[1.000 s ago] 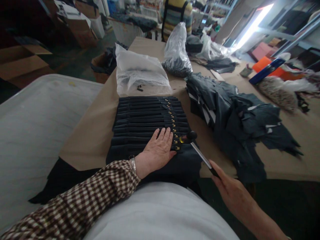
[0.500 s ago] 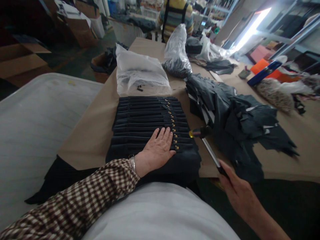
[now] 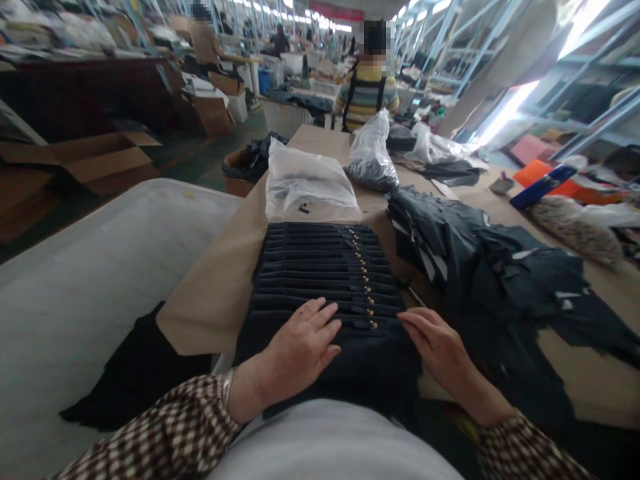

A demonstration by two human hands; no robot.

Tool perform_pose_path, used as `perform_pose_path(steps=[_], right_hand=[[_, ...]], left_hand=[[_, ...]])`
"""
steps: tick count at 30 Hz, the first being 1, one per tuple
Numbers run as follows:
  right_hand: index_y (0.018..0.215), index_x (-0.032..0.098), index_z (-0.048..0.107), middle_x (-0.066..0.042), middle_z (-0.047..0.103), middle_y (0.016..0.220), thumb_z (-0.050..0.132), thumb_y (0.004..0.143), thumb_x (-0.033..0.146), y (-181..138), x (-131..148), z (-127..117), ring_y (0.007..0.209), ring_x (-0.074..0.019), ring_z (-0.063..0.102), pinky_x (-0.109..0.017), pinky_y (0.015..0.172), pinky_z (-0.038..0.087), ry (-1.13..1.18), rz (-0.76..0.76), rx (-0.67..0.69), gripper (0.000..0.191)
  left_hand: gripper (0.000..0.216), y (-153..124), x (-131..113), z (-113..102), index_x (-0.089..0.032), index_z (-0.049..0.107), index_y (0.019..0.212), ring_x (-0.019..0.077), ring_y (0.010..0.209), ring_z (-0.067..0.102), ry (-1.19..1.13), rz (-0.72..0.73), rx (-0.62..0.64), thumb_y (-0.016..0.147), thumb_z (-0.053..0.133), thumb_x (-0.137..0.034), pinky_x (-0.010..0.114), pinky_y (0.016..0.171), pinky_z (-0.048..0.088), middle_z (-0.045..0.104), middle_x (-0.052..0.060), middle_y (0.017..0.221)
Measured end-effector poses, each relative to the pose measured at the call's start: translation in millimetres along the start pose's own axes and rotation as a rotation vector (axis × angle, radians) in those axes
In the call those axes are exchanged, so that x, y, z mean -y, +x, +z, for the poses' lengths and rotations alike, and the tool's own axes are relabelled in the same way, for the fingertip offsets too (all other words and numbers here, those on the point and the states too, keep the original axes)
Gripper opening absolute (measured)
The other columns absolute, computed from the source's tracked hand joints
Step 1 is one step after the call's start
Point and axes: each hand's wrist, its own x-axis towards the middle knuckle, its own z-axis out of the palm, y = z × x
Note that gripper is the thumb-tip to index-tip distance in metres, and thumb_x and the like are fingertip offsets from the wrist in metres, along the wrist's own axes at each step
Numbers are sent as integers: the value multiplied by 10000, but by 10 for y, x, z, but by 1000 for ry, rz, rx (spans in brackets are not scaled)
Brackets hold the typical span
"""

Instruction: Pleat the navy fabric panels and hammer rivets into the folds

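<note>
A stack of overlapping dark fabric pieces (image 3: 320, 267) with small gold studs (image 3: 369, 310) lies on the brown paper-covered table (image 3: 215, 293) in front of me. My left hand (image 3: 300, 347) rests flat on the nearest pieces, fingers spread. My right hand (image 3: 435, 350) lies with fingers stretched out at the right edge of the stack, near the lowest stud, holding nothing. A thin tool (image 3: 413, 293) lies on the table just beyond my right fingertips, partly hidden by cloth.
A loose heap of dark cloth scraps (image 3: 505, 280) covers the table to the right. Clear plastic bags (image 3: 307, 183) sit behind the stack. A large white bin (image 3: 85, 293) stands at left. A person in a striped top (image 3: 367, 93) works at the table's far end.
My right hand let go of the hammer and came down onto the right edge of the fabric stack. The view tilted up, showing more of the workshop. My left hand stayed flat on the pieces.
</note>
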Motion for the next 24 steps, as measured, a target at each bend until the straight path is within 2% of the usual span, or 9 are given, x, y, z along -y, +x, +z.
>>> perform_pose_path(steps=[2, 4, 7, 10, 13, 17, 21, 24], right_hand=[[963, 205, 655, -67, 648, 970, 467, 928, 263, 161, 247, 44, 904, -181, 613, -323, 812, 510, 163, -4, 72, 200], [913, 196, 644, -49, 645, 914, 497, 915, 233, 249, 380, 100, 857, -166, 610, -306, 791, 493, 211, 19, 141, 152], [872, 190, 633, -31, 629, 893, 518, 902, 196, 258, 417, 149, 842, -155, 599, -294, 785, 469, 190, 35, 212, 119], [879, 191, 630, -30, 619, 911, 508, 906, 184, 226, 386, 141, 848, -151, 590, -293, 789, 460, 163, 36, 237, 125], [864, 188, 619, -31, 613, 900, 494, 912, 176, 227, 383, 118, 842, -155, 585, -296, 785, 459, 127, 37, 275, 135], [864, 189, 586, -32, 602, 891, 464, 922, 165, 272, 429, 78, 840, -164, 577, -300, 772, 455, 42, 5, 311, 137], [866, 199, 546, -29, 596, 886, 408, 940, 172, 291, 479, 40, 816, -161, 572, -300, 740, 452, 11, -40, 338, 159], [822, 203, 534, -26, 598, 838, 408, 932, 169, 255, 474, 77, 762, -156, 578, -282, 672, 458, -1, -66, 299, 171]], left_hand=[[270, -95, 18, 35, -124, 635, 1118, 277, 1273, 455, -35, 17, -90, 883, 536, -212, 458, 1059, 423, 589, 132, 1275], [236, -197, 32, 59, -125, 642, 1083, 251, 1221, 505, -92, 34, -178, 876, 535, -167, 424, 1035, 453, 626, 125, 1208], [225, -378, 55, 31, -141, 628, 1064, 189, 1072, 594, -194, 39, -250, 851, 561, -116, 349, 980, 493, 669, 98, 1091], [222, -566, 77, -38, -174, 616, 1037, 138, 915, 631, -332, -15, -252, 838, 562, -91, 267, 855, 529, 680, 58, 987], [142, -697, 79, -95, -187, 626, 923, 111, 766, 617, -548, -182, -113, 871, 507, -129, 218, 702, 511, 667, 21, 852], [232, -729, 54, -75, -163, 619, 733, 103, 644, 542, -746, -450, 168, 881, 453, -230, 213, 615, 437, 606, -2, 689], [247, -723, 30, 153, -136, 631, 669, 93, 577, 445, -822, -672, 466, 809, 484, -277, 210, 537, 339, 509, -36, 582], [238, -742, 44, 346, -132, 637, 631, 95, 552, 418, -864, -769, 551, 775, 535, -291, 221, 513, 298, 448, -48, 528]])
